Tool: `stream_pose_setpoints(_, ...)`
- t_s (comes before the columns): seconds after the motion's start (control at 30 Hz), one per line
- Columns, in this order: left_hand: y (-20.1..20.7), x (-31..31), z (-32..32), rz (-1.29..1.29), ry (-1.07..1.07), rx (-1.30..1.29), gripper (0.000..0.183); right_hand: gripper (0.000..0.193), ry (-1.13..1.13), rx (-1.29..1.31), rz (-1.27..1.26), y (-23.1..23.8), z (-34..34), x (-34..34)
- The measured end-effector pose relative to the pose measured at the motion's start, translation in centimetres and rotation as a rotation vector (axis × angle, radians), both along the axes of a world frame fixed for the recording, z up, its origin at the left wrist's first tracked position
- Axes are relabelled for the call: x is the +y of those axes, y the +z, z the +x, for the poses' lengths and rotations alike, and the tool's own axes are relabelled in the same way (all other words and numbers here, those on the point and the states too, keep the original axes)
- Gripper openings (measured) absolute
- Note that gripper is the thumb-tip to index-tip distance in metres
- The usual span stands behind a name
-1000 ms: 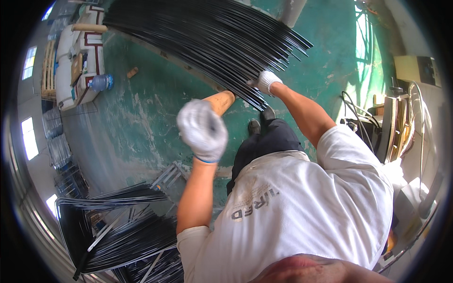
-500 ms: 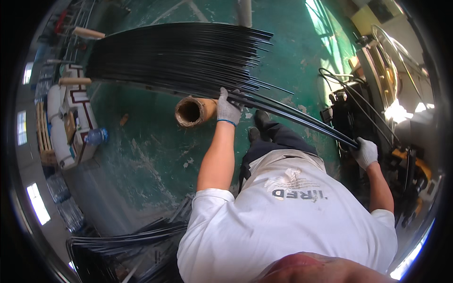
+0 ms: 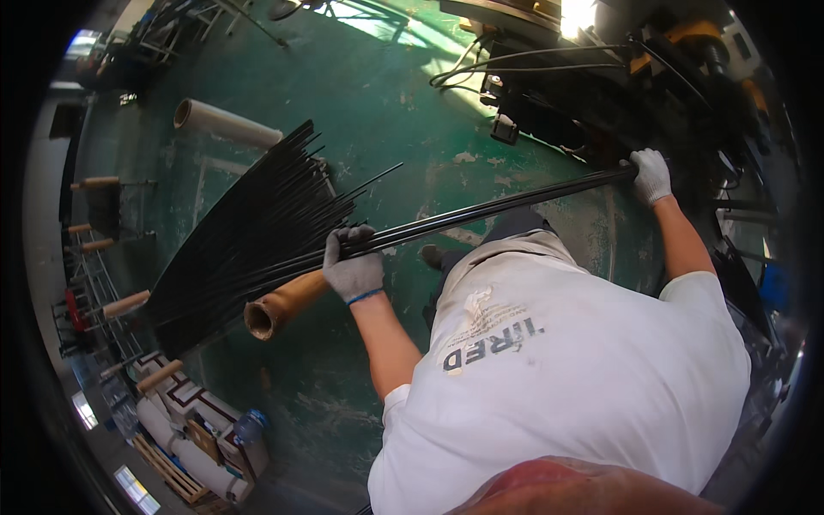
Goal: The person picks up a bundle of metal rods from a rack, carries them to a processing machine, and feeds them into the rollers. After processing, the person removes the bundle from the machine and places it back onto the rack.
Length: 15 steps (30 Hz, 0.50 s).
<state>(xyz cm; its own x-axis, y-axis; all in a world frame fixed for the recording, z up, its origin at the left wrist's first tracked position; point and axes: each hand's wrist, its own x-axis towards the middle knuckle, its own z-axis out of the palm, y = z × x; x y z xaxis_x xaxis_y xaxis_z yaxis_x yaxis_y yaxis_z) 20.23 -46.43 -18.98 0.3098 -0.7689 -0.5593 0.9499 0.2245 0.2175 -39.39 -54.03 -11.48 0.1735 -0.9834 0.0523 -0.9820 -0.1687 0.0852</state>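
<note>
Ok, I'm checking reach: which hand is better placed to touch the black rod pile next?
Probably the left hand: it's against the long rods beside the pile. The right hand grips their far end.

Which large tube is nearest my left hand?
The brown tube, close by your left hand; the paler, whitish tube lies farther off, past the piled black rods.

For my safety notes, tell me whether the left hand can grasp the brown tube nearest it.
Probably not as things stand: the left hand is close to the brown tube, but black rods occupy its grip.
</note>
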Motion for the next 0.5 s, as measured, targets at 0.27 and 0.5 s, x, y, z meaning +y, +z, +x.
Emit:
stream_pose_setpoints(0.27, 12.0, -5.8, -7.7, -0.204, -0.107, -0.133, 0.01, 0.032, -0.873, 0.073, -0.174, -5.6, -25.3, 4.2)
stream_pose_setpoints(0.5, 11.3, -14.8, -34.4, -0.249, -0.48, -0.196, 0.011, 0.015, -0.919, -2.871, -0.184, 2.9, -10.7, -0.1)
